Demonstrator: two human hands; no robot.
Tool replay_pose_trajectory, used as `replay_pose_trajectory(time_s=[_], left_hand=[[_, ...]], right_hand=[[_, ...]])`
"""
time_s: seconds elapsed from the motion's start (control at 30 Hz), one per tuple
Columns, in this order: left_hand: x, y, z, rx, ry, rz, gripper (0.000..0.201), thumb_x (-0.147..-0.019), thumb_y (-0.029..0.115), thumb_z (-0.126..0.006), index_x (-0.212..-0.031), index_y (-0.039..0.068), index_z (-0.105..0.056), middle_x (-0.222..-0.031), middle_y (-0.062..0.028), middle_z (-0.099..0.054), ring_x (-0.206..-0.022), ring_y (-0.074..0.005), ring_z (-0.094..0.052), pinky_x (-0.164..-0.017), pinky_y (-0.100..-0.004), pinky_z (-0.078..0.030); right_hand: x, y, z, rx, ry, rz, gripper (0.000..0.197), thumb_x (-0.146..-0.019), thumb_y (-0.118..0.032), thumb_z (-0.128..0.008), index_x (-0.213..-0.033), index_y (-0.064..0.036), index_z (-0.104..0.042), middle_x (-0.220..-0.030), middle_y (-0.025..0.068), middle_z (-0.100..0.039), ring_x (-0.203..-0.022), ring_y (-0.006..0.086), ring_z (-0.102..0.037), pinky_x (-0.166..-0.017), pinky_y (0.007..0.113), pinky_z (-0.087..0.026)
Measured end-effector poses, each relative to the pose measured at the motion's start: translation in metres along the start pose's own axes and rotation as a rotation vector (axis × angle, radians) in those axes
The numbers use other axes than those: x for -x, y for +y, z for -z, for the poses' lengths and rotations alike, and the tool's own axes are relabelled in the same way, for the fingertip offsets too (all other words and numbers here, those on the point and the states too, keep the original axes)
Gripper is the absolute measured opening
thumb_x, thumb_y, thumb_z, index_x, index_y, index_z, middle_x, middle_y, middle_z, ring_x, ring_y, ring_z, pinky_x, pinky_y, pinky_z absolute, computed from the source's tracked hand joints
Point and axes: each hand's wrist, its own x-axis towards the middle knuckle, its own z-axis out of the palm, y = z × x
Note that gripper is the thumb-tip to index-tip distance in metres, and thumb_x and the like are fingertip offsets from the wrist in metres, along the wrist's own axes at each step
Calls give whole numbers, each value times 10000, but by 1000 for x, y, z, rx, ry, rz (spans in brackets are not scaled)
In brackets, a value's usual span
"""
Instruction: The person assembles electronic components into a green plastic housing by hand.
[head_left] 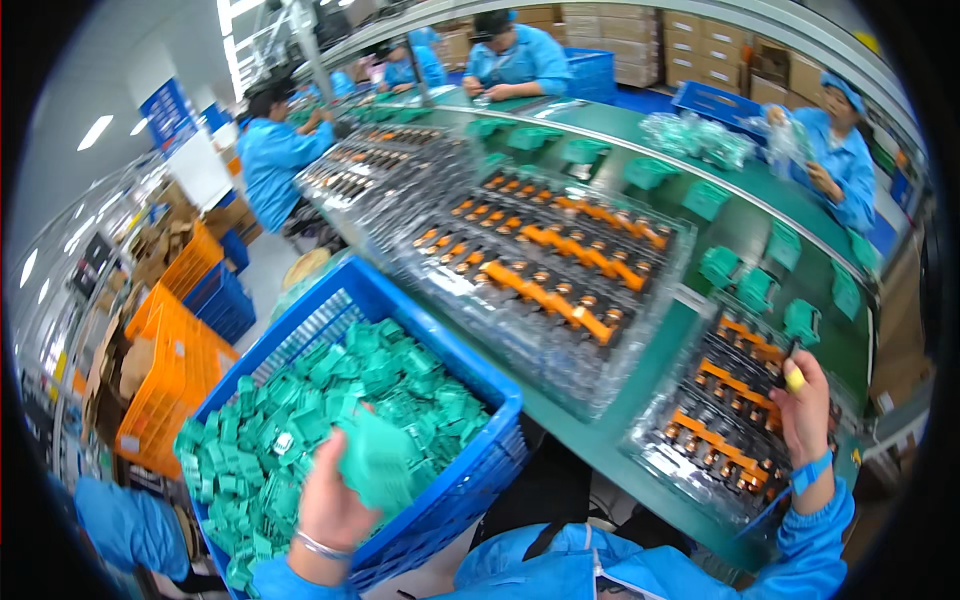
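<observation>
My left hand (338, 505) is closed on a green plastic housing (382, 462), which is blurred, above the near side of a blue basket (505, 395). Loose green plastic housings (265, 470) fill that basket. Over the right edge of a clear plastic tray (655, 445), my right hand (805, 415) has its fingers pinched round a small dark part (792, 352). Something yellow, perhaps a finger cot, shows at those fingertips. In the tray sit rows of black parts with orange strips (735, 440) and coppery ends. A blue strap circles my right wrist.
A bigger stack of trays (560, 370) lies left on the green bench. Green housings (757, 288) rest along the conveyor (640, 205). Across it, one worker (840, 160) handles clear bags; other people in blue sit farther along. Orange crates (170, 400) stand on the left.
</observation>
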Motion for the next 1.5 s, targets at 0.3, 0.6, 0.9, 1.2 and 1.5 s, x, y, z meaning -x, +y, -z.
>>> replay_pose_trajectory(time_s=[0.3, 0.6, 0.9, 1.2, 1.5], left_hand=[[-40, -136, -132, -211, -587, 573, 541, -851, 13, -526, -1338, 13, -289, -1280, -115, -444, -1164, -223, -457, -972, -393, -376], [-77, -186, -185, -381, -797, 671, 526, -861, 27, -526, -1327, -12, -284, -1245, -133, -462, -1128, -229, -482, -960, -374, -401], [-74, -213, -192, -846, -907, 150, 647, -799, -10, -627, -1329, -69, -260, -1260, -156, -441, -1132, -182, -457, -934, -297, -408], [-82, -219, -181, -931, -957, -34, 600, -799, 31, -644, -1311, -26, -337, -1207, -163, -475, -987, -155, -550, -767, -249, -500], [-77, -212, -182, -793, -928, 144, 589, -804, 19, -634, -1312, -35, -340, -1189, -150, -482, -1004, -151, -538, -801, -254, -490]], right_hand=[[17, -33, -14, -148, -125, -29, 171, -822, -152, -637, -948, -72, -554, -858, 23, -585, -721, 100, -555, -604, 283, -513], [46, -64, -16, 60, -192, 353, 139, -776, -16, -654, -900, -2, -592, -852, 22, -596, -774, 86, -556, -686, 228, -459], [54, -61, -13, 662, -282, 595, 133, -749, -56, -662, -855, 2, -606, -760, 100, -574, -646, 196, -582, -548, 286, -458], [50, -54, -16, 767, -298, 435, 157, -766, -108, -645, -850, 15, -594, -769, 115, -576, -638, 215, -594, -558, 309, -474], [42, -44, -14, 758, -400, 328, 164, -775, -113, -650, -863, 14, -594, -780, 110, -587, -678, 196, -599, -601, 295, -476]])
